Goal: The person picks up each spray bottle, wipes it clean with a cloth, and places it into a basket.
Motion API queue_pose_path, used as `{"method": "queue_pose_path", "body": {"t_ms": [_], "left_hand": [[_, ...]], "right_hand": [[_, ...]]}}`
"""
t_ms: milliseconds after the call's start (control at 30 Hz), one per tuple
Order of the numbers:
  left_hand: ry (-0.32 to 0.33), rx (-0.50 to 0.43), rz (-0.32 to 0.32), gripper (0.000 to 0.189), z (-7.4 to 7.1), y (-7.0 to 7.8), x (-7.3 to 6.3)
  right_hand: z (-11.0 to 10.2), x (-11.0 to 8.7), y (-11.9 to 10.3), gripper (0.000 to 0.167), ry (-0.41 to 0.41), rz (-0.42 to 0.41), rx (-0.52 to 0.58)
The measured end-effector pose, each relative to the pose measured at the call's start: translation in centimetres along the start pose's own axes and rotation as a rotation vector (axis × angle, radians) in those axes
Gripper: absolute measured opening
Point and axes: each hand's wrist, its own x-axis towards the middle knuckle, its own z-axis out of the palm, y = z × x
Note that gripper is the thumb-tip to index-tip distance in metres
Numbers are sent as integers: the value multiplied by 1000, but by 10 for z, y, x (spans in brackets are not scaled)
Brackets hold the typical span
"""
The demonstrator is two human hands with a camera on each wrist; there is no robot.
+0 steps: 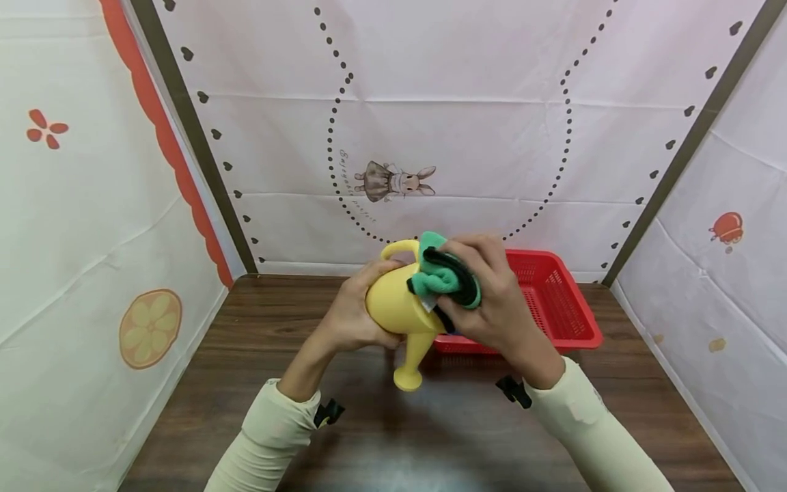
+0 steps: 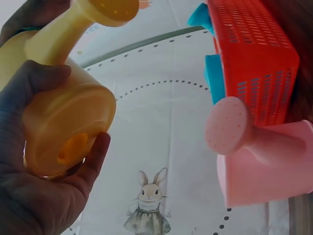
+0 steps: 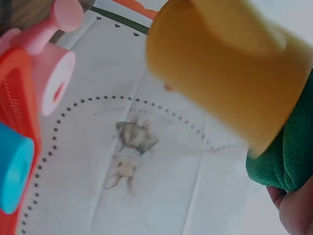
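A yellow toy watering can (image 1: 393,301) is held up above the table, tilted on its side with its spout pointing toward the person. My left hand (image 1: 356,311) grips it round the body near the base, which the left wrist view shows with a hole in it. In my right hand (image 1: 492,294) is a bunched green cloth (image 1: 439,277) with black edging, pressed at the can's top end. The right wrist view shows the cloth (image 3: 288,147) against the can's rim. Whether cloth reaches inside the can is hidden.
A red perforated basket (image 1: 553,301) stands on the brown wooden table (image 1: 270,321) at the back right. Blue pieces (image 2: 215,78) show at its rim. Next to it is a pink watering can (image 2: 269,161), hidden in the head view. Patterned cloth walls enclose the back and sides.
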Motion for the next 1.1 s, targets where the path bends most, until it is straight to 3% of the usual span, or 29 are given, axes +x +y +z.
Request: {"method": "queue_pose_path", "body": {"t_ms": [167,333,500,633,700,833,1000,1100], "left_hand": [[61,7,13,106,3,-4,0],[104,-24,-10,109,2,-6,1],[132,-90,-31,106,-1,-7,0],[141,-156,-18,107,-5,-8,0],[133,-197,4,107,-7,-9,0],[104,-275,50,106,-10,-10,0],[72,-330,96,101,-11,-9,-1],[37,-369,104,103,-11,-10,-2]], "right_hand": [[7,6,-17,56,-48,-121,-70],[9,4,-25,61,-87,-145,-88],[4,-5,-22,63,-114,-77,-65],[-2,-12,-14,51,-89,-17,-24],[-6,-16,-8,50,-63,1,-13],[-10,-22,5,65,-4,36,3],[-13,-22,15,50,16,105,25],[-14,-18,15,52,15,139,26]]}}
